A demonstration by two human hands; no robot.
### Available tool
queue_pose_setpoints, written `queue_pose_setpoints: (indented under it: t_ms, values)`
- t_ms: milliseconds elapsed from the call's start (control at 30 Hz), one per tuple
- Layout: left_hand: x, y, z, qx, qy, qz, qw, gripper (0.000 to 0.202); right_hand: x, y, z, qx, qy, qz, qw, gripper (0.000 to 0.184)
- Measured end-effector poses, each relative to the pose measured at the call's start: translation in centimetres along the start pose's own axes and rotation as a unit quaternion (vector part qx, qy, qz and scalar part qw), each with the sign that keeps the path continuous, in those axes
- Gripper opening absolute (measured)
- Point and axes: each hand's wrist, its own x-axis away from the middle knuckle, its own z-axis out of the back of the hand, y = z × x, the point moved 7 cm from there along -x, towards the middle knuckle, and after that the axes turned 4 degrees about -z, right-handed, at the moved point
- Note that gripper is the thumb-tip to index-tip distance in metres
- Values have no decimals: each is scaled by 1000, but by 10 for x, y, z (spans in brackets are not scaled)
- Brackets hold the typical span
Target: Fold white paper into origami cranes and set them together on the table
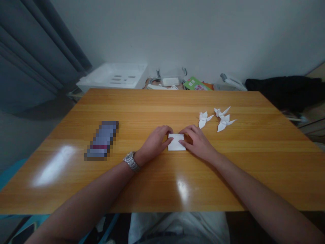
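A small white rectangle of folded paper (176,145) lies near the middle of the wooden table. My left hand (156,142) grips its left side, thumb on top and fingers curled at the far edge. On the other side, my right hand (197,142) holds the paper the same way, with the thumb pressing its right part. The fingertips behind the far edge are partly hidden. Beyond my right hand sit three white folded paper cranes, one crane (203,119) apart from the nearer crane (224,122) and the farther crane (220,113), which are close together.
A blurred-out phone-like slab (103,139) lies on the left of the table (142,189). Behind the far edge are a white tray-like box (114,74), a green booklet (195,83) and assorted items. Dark cloth (286,89) is at the right, a grey curtain (33,51) at the left.
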Motion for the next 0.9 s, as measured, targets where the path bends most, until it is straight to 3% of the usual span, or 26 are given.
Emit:
queue_pose_setpoints:
  t_ms: [133, 300, 433, 900]
  values:
    - [2, -5, 1, 94, 26, 37, 995, 9, -1, -4, 4, -34, 11, -6, 999, 20]
    - [5, -6, 3, 169, 61, 56, 982, 14, 2, 1, 5, -147, 8, -71, 987, 30]
    - [7, -3, 3, 204, 77, 69, 974, 22, 5, 2, 2, -181, -14, -116, 976, 25]
    - [7, -1, 1, 294, 88, 90, 948, 23, 5, -4, 10, -202, 5, -101, 974, 23]
